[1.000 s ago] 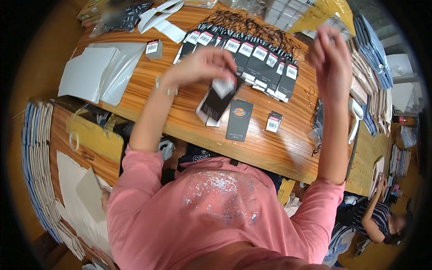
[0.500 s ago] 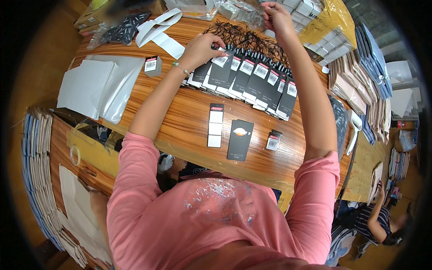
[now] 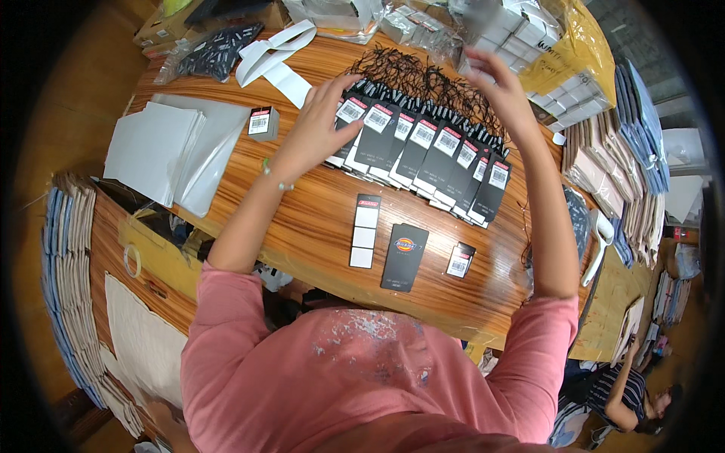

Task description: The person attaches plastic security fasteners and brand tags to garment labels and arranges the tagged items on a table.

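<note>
Glossy striped wooden table point(image 3: 317, 234), cluttered stacks around, brown floor point(image 3: 75, 106).

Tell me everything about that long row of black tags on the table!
The row of black card hang tags lies flat on the wooden table, overlapped like fanned cards. Each has a white sticker with a red top edge. Thin black strings bunch behind them. The left hand rests on the row's left end; the right hand hovers over the strings.

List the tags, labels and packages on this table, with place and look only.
Row of black hang tags with white stickers: table centre, overlapping, under left hand.
White label strip: nearer edge.
Single black tag: beside strip.
Yellow plastic bag: far right.
</note>
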`<state>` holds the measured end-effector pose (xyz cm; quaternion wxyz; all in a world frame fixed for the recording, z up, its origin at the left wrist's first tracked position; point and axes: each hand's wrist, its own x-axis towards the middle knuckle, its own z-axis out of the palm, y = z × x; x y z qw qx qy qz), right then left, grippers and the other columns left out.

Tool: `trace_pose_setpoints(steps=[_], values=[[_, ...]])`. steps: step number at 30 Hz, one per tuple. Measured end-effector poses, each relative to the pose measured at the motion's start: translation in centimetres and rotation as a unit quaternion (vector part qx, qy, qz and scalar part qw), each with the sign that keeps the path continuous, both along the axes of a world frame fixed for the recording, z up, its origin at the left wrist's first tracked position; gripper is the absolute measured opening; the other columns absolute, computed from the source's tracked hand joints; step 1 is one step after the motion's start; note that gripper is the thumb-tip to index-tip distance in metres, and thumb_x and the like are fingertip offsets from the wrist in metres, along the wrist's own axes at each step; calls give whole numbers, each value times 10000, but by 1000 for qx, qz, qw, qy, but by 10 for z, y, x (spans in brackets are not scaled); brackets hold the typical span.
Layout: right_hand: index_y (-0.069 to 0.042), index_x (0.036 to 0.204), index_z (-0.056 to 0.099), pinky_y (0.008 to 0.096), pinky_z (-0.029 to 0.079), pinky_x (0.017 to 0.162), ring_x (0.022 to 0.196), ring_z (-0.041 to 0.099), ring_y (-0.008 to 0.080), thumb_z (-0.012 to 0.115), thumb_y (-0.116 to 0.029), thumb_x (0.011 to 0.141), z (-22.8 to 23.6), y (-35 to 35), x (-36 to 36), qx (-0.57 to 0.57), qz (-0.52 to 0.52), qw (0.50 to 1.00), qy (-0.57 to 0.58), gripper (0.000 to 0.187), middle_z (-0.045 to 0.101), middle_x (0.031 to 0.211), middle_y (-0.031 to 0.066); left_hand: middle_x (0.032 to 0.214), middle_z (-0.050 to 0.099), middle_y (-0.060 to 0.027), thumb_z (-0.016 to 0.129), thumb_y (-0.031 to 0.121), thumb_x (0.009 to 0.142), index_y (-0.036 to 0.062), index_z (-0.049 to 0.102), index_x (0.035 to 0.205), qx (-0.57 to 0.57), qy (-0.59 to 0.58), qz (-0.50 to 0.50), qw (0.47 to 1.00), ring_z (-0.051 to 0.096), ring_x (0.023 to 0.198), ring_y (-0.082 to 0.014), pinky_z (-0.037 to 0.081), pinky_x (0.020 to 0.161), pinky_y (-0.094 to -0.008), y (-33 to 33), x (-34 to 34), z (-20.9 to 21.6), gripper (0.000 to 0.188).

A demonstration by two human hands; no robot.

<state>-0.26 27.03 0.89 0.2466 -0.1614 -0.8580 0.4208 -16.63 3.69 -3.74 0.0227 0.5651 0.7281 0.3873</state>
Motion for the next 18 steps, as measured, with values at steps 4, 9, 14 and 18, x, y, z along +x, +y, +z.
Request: trace_pose_setpoints(steps=[4, 9, 14, 18], values=[[-6, 1118, 506, 277, 404, 840, 965, 518, 155, 558, -168, 821, 16, -40, 114, -88, 50, 986, -133, 342, 568, 1037, 79, 1174, 439, -126, 656, 90, 682, 49, 345, 1249, 5, -26, 6, 1000, 424, 1054, -252, 362, 895, -333, -25, 41, 15, 649], [26, 1009, 551, 289, 423, 781, 864, 556, 209, 552, -104, 793, 4, -71, 228, -3, -33, 965, -260, 252, 582, 940, 139, 1190, 420, -106, 699, 66, 653, 54, 350, 1245, 61, -225, -104, 967, 422, 1068, -204, 352, 904, -332, -62, 103, 11, 687], [20, 1139, 461, 291, 427, 764, 843, 545, 191, 552, -201, 838, -62, -77, 365, -137, -12, 989, -58, 385, 562, 946, 131, 1226, 393, -126, 697, 197, 702, 31, 337, 1248, 26, -195, -390, 900, 398, 1104, -232, 320, 936, -356, -45, 139, 35, 675], [28, 1129, 464, 283, 434, 728, 801, 550, 187, 593, -224, 809, -124, -55, 421, -211, 168, 962, 52, 427, 570, 912, 137, 1192, 413, -120, 726, 221, 680, 29, 351, 1219, -11, -324, -677, 661, 413, 1069, -239, 341, 895, -339, -42, 189, 67, 684]])
